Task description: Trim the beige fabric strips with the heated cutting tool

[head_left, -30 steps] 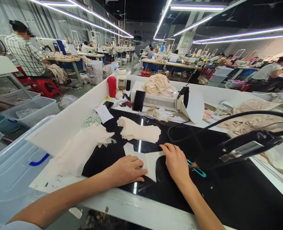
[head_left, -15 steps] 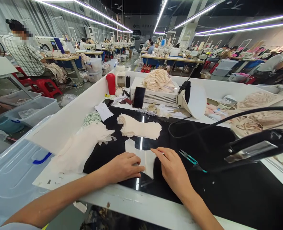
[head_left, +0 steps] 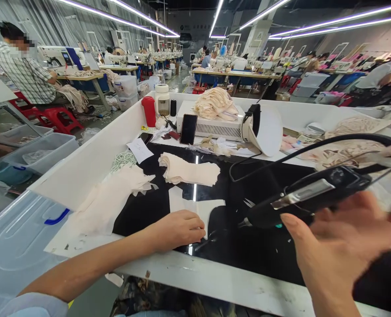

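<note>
My left hand (head_left: 180, 231) lies on a small white fabric piece (head_left: 184, 202) on the black work surface, fingers bent lightly and pressing its near part. Blurred by motion, my right hand (head_left: 340, 246) is raised at the right with thumb and fingers apart. Right by its thumb and fingers hangs a black handheld tool (head_left: 309, 193) with a metal lever and a cable; whether they touch is unclear. Partly behind the tool are small thread snips (head_left: 249, 203). Beyond the fabric piece lies a stack of cream fabric pieces (head_left: 191, 170).
Left of my hand lies a pile of white fabric pieces (head_left: 106, 198). At the back stand a phone (head_left: 188, 129), a white box-shaped machine (head_left: 211, 128), a red cup (head_left: 148, 112) and a white lamp-like shade (head_left: 269, 132). A clear plastic bin (head_left: 20, 246) adjoins the table's left side.
My right hand has left the fabric piece and moved right and up beside the black tool. The tool has shifted left. My left hand stays on the fabric.
</note>
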### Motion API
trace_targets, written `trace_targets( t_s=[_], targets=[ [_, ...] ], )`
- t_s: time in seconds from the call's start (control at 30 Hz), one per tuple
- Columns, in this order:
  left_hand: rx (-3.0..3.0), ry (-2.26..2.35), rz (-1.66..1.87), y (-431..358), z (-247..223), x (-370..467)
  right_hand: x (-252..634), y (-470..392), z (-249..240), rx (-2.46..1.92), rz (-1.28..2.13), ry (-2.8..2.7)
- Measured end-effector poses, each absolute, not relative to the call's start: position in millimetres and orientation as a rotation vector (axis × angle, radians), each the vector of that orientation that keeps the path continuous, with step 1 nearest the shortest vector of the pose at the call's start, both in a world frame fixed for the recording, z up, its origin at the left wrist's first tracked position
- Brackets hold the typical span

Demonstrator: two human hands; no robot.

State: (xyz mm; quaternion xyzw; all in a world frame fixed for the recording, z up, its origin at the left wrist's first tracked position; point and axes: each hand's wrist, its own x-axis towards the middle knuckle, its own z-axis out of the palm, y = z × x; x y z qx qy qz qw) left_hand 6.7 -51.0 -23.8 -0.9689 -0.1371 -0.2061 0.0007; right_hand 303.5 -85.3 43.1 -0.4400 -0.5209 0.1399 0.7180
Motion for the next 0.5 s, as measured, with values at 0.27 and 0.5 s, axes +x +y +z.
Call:
trace_targets(
  t_s=[0.27,0.5],
  targets=[
    [-3.008,-0.388,-0.636,-47.2,-29.5,19.9,261.3,-51.6,54.1,-0.892,0.55,-1.097],
    [-3.209,-0.64,-0.798,-50.7,-36.3,24.3,238.1,-73.8,43.0,-0.812,0.558,-1.128]
  ],
)
